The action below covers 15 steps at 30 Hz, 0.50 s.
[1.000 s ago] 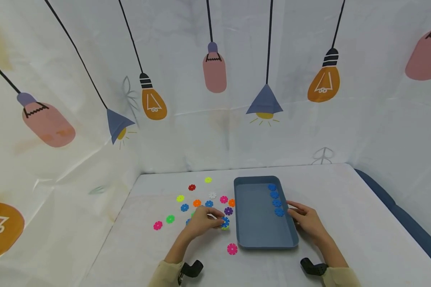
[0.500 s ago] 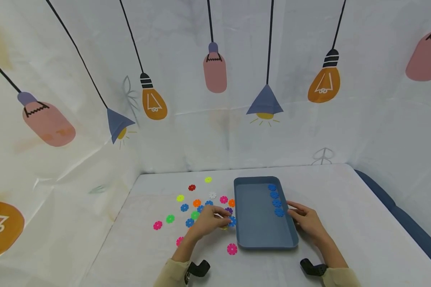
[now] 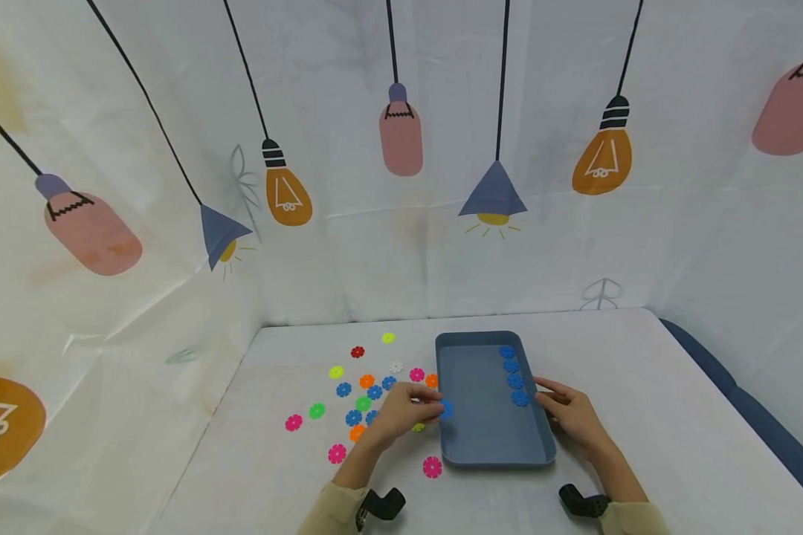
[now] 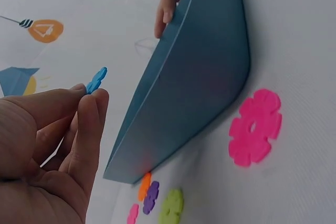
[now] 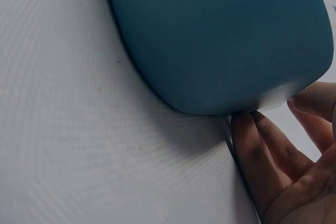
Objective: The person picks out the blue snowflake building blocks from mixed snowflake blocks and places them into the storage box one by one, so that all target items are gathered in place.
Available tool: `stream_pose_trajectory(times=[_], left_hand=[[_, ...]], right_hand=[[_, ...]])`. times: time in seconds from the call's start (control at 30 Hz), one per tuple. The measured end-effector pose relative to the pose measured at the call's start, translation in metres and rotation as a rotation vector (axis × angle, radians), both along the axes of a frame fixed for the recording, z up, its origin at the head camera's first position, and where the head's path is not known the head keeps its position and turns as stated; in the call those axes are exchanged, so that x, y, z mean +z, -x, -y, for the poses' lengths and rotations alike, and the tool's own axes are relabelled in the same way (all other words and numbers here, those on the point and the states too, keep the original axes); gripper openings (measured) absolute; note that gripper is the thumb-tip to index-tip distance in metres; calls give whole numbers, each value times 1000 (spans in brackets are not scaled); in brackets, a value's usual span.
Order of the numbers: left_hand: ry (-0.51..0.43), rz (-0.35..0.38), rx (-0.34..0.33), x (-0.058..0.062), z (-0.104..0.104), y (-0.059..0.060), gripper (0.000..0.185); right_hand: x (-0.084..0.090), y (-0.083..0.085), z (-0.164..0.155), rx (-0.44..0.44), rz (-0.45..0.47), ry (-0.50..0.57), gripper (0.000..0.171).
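With my left hand [image 3: 401, 412] pinching a blue flower disc [image 3: 446, 409] over the tray's [image 3: 488, 446] left rim and my right hand [image 3: 571, 416] bracing its far wall with relaxed fingers, I should lower the disc before letting go.

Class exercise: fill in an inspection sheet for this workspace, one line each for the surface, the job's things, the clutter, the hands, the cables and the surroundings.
Surface: white cloth-covered table.
Job's things: blue tray with four blue flower discs in a row along its right side; one more blue disc held over its left rim.
Clutter: loose flower discs in pink, green, orange, yellow, red, white, purple and blue, left of the tray.
Hands: left hand pinches the blue disc; right hand rests straight fingers against the tray's right wall.
Cables: nothing seen.
Surroundings: white backdrop printed with hanging lamps and bulbs.
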<state>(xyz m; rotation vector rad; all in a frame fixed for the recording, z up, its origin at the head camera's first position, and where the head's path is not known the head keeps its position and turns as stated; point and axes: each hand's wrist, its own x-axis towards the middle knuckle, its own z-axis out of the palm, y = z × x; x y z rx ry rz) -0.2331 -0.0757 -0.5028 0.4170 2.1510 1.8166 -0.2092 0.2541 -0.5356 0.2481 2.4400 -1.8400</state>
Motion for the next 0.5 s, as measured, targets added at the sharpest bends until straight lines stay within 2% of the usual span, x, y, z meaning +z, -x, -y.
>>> stream_pose_trajectory(times=[0.5], left_hand=[[-4, 74, -71, 10, -25, 9, 19]], right_hand=[[1, -1, 1, -3, 5, -8, 52]])
